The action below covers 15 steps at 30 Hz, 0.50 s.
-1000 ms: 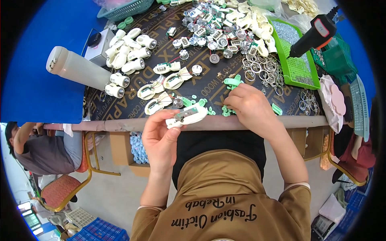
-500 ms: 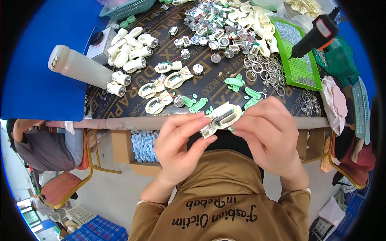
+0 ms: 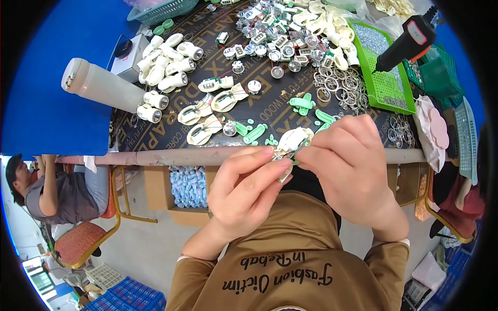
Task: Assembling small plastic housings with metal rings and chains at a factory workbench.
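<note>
Above the table's near edge, both hands are closed on a cream mini flashlight shell [image 3: 294, 138] whose small circuit and wires partly show. My left hand [image 3: 244, 189] pinches its lower end between thumb and fingers. My right hand [image 3: 350, 173] grips the other side, with its fingertips at the wires; a small green bit shows there, and the rest is hidden by the fingers. Just beyond lie green plastic strips [image 3: 254, 133] and small green buttons. To their left rest open flashlight halves [image 3: 227, 100] with circuits and wires in them, a clear lens piece [image 3: 230, 128] beside one.
Assembled cream flashlights [image 3: 174, 65] lie at left by a white bottle [image 3: 104, 85]. Circuit and lens parts [image 3: 280, 41] are heaped at the back. Split rings [image 3: 342, 88] lie beside a green tray [image 3: 410, 106] of screws, below a black electric screwdriver [image 3: 407, 44]. Another person [image 3: 49, 192] sits at left.
The shell has turned in my hands, and my left fingers have moved right over its lower end. My right hand has come further over its right side.
</note>
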Motion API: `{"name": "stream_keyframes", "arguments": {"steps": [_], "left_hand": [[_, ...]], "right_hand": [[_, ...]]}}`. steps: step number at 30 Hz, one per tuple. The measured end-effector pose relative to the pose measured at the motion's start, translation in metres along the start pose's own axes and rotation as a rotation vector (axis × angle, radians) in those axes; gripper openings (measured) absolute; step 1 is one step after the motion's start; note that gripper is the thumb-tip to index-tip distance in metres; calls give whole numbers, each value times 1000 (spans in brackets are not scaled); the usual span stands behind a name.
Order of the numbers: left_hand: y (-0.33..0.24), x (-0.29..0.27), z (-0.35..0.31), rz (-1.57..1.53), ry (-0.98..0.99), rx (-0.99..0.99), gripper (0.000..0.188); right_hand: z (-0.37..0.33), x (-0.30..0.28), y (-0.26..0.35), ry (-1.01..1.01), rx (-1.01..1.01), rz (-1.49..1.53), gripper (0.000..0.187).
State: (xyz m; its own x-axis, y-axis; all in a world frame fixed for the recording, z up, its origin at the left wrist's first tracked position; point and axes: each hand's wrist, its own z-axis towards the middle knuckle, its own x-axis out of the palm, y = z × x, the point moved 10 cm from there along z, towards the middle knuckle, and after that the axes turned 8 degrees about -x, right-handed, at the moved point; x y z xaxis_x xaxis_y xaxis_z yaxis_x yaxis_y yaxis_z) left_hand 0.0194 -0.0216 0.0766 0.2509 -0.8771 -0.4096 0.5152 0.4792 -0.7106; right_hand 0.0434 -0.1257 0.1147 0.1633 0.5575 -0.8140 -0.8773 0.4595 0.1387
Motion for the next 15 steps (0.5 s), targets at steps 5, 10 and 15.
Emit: {"name": "stream_keyframes", "arguments": {"steps": [5, 10, 15], "left_hand": [[1, -6, 1, -98, -49, -8, 34], [22, -1, -7, -174, -90, -144, 30], [63, 19, -24, -503, -6, -401, 27]], "right_hand": [[-7, -6, 3, -139, -62, 27, 17], [-24, -3, 13, -272, -121, -130, 29], [-44, 5, -22, -261, 95, 55, 26]]}}
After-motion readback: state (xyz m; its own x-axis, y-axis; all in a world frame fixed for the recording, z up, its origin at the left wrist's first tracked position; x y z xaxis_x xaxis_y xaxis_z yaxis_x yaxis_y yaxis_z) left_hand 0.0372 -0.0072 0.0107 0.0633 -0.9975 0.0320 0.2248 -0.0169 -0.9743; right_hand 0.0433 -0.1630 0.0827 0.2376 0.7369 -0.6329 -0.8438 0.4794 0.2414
